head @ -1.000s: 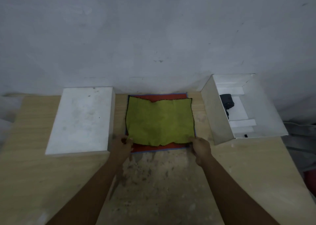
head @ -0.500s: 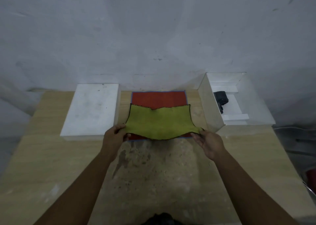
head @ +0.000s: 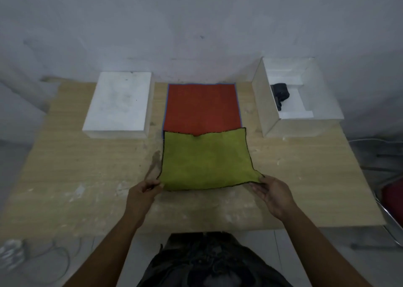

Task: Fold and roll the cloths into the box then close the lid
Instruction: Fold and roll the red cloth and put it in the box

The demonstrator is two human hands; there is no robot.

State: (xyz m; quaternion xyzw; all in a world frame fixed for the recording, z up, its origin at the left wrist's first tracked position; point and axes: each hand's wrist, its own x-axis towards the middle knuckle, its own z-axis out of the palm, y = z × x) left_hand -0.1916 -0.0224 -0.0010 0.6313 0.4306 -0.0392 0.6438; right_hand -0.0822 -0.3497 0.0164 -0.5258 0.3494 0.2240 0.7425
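Observation:
A yellow-green cloth [head: 205, 160] with a dark hem lies spread on the wooden table [head: 87, 166], near its front. My left hand [head: 142, 194] pinches its near left corner and my right hand [head: 271, 194] pinches its near right corner. The cloth's far edge overlaps the near edge of an orange-red cloth [head: 201, 107], which lies flat on a blue cloth whose rim just shows. An open white box [head: 325, 94] stands at the back right with a black object [head: 280, 94] inside. The white lid [head: 118, 103] rests at the back left.
A grey wall stands right behind the table. A red chair [head: 392, 201] with a metal frame is at the right edge. Cables and a pale object lie on the floor at lower left. My dark clothing fills the bottom centre.
Both hands have dragged the yellow-green cloth off the stack toward me, laying bare the orange-red cloth. The view has also pulled back and tilted down.

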